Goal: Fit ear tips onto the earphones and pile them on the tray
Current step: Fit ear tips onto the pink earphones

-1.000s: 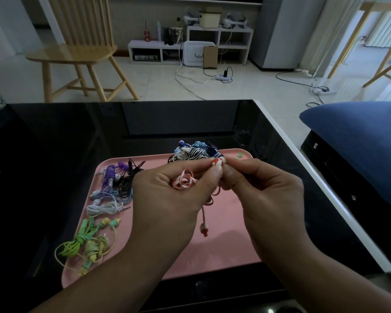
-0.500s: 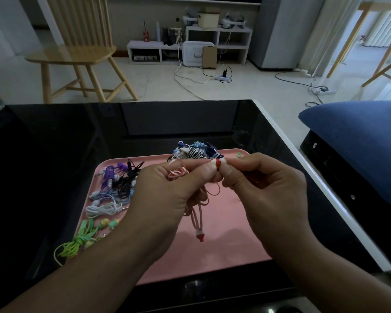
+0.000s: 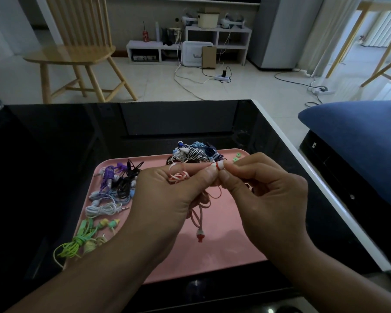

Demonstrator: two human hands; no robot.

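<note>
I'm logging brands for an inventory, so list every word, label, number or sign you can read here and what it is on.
None can be read.
Red can on the low white shelf: has a label, too small and blurred to read.
White box under the shelf: a dark mark on its front, not legible as text.
Earphones on the pink tray, and the red-and-white earbud that both hands pinch: no print visible.

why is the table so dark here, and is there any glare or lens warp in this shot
Head view: the bright sunlit floor behind leaves the glossy black table underexposed; it mirrors the room rather than glaring. The pink plastic tray and both hands sit in dim, soft light, still sharp. Wide-angle warp bends the table's white edge and the wooden chair.
</note>
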